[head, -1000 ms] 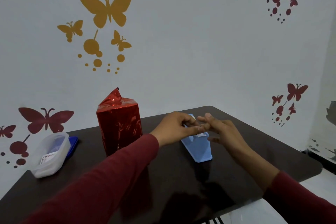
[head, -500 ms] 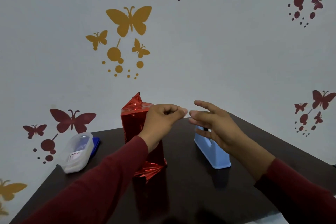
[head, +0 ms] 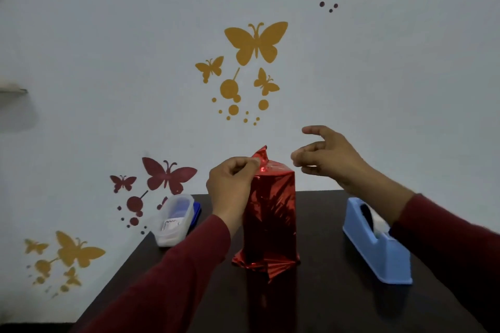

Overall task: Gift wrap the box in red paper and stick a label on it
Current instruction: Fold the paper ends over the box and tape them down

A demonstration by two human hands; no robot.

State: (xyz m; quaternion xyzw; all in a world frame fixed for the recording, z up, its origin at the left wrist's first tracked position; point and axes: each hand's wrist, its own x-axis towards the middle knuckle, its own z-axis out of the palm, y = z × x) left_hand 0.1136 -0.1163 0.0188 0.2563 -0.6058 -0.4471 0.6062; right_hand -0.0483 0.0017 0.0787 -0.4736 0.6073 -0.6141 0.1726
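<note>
Both arms in dark red sleeves reach forward over the dark table (head: pixel 324 305).

Left hand (head: pixel 231 186) is raised at the box's top left edge, back of hand to camera, fingers curled in, thumb and fingertips pinched together right at the upstanding flap of red paper (head: pixel 261 155). Looks like it touches or pinches that flap; can't tell if a bit of tape sits between the fingers.

Right hand (head: pixel 328 157) hovers above and right of the box top, not touching it. Index finger stretched out, other fingers loosely bent, thumb under them, holding nothing visible: released.

Versus 0.5 s ago: left hand was in front of the box's upper part with the same pinch; now it is at the flap itself. Right hand was over the tape dispenser; now it is higher and next to the box top, clear of the dispenser. View has also shifted, so the box sits centre frame.

Box (head: pixel 270 213): upright mid-table, wrapped in shiny red foil paper, bottom end crumpled outward on the table, top flap not folded down. No label visible on the facing sides.

Blue tape dispenser (head: pixel 378 249) stands on the table right of the box, apart from it, partly behind the right forearm.

Clear plastic container (head: pixel 176 220) lies at the far left table edge, with a blue lid (head: pixel 197 211) just behind it.

Behind: white wall with yellow butterfly stickers (head: pixel 255 43) and dark red ones.
</note>
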